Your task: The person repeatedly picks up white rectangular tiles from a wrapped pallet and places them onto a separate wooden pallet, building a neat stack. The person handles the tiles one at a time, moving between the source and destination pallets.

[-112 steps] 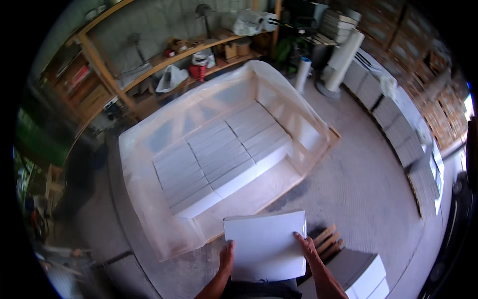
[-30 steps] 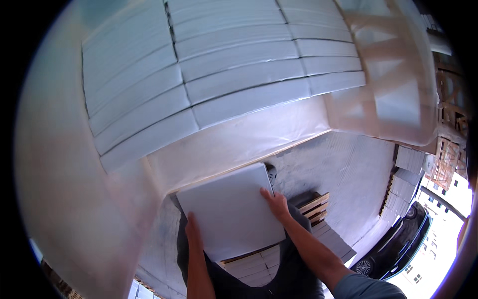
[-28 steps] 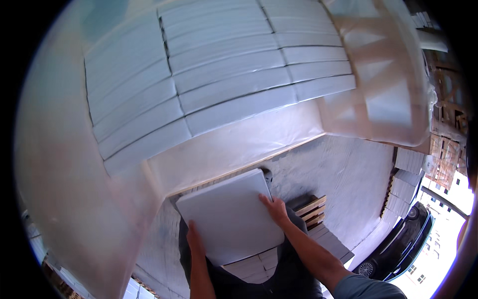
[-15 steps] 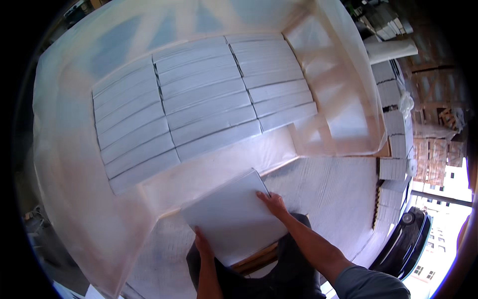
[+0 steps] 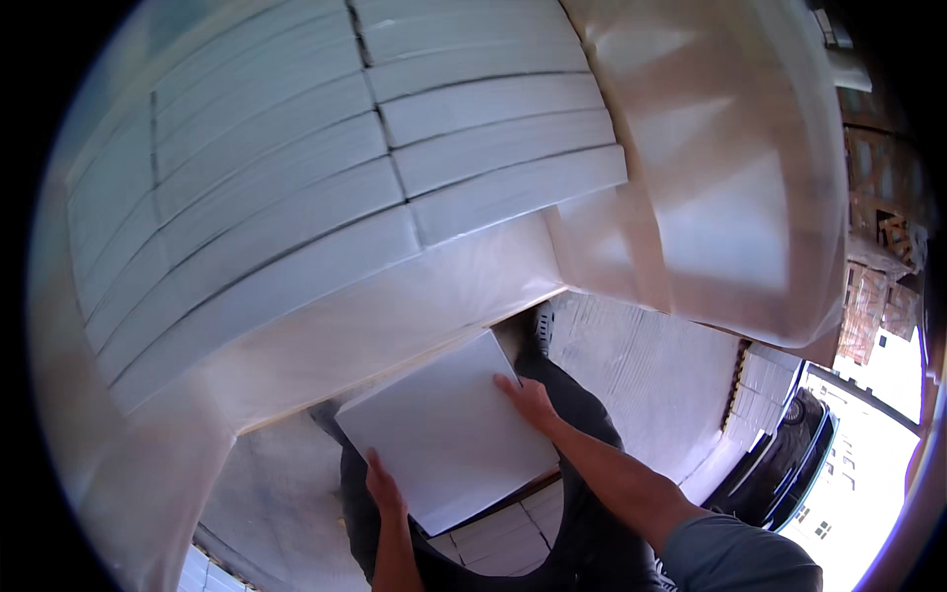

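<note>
Left hand (image 5: pixel 386 485) and right hand (image 5: pixel 530 403) gripping white package (image 5: pixel 449 429) by opposite edges, on near side of film-lined crate (image 5: pixel 725 227), exact gap hard to tell.

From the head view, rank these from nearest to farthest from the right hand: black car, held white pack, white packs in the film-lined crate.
1. Held white pack: touching the right hand, at its right edge.
2. White packs in the film-lined crate: ahead.
3. Black car: off right, past the floor.
</note>
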Tool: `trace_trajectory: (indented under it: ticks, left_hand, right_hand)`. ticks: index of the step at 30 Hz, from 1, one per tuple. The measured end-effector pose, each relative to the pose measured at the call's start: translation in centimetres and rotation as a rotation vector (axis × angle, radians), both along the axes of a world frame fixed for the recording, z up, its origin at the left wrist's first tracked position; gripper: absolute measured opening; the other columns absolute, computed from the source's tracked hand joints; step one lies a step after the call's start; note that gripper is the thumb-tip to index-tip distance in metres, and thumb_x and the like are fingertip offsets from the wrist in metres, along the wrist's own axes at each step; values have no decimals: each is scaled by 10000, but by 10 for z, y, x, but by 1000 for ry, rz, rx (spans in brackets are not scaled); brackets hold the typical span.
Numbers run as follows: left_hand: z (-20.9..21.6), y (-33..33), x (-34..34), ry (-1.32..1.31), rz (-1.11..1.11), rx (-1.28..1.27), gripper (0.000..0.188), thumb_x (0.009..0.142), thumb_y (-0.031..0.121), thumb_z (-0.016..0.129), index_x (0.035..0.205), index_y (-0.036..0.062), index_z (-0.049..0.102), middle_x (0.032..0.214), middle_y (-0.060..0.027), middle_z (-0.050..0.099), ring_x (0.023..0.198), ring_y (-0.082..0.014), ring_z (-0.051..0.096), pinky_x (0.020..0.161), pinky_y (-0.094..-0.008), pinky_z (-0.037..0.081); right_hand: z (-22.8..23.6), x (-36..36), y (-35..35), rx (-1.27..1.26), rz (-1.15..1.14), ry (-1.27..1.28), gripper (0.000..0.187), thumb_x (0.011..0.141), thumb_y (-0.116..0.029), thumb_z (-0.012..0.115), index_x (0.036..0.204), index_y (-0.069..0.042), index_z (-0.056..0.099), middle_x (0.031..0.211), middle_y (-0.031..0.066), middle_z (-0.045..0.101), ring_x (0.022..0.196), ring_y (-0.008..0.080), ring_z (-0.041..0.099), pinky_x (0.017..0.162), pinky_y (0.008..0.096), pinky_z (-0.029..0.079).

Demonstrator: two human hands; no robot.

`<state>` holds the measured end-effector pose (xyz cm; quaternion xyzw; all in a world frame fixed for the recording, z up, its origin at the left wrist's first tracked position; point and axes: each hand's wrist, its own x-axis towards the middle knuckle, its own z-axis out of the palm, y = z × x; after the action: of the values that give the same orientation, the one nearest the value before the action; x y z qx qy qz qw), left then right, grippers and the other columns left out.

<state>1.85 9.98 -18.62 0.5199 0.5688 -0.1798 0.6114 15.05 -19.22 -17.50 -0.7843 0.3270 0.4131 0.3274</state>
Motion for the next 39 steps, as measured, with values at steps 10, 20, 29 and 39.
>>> trace_trajectory:
  ticks: [10,20,29,39]
  left_hand:
    - [-49,-78,158,2,-151,104,634,920,504,438,1119,-87,549,1011,-141,598,902,-223,550,810,-335,424]
    - [-77,-78,208,-66,-83,2,750,872,596,456,1192,-80,521,1076,-115,583,958,-208,540,834,-335,430]
    - [-79,-88,120,126,-56,-6,740,883,578,457,1210,-84,510,1090,-117,592,960,-203,551,854,-316,423]
    - [-84,-71,221,84,-262,153,800,858,638,432,1072,-119,576,994,-173,612,923,-246,563,820,-356,436]
  right_hand:
    - [-45,112,-83,-1,-128,-139,742,776,-665,533,871,62,648,736,175,636,730,242,631,678,368,477]
    - [-66,177,-83,-35,-74,-140,922,724,-746,502,993,129,604,940,266,622,948,331,597,839,396,436]
    - [-62,108,-88,-74,-40,83,882,742,-713,510,1079,99,586,980,263,625,976,329,606,821,398,454]
    - [-102,174,-86,14,-180,-173,915,744,-737,490,940,148,617,886,239,639,909,287,616,793,368,454]
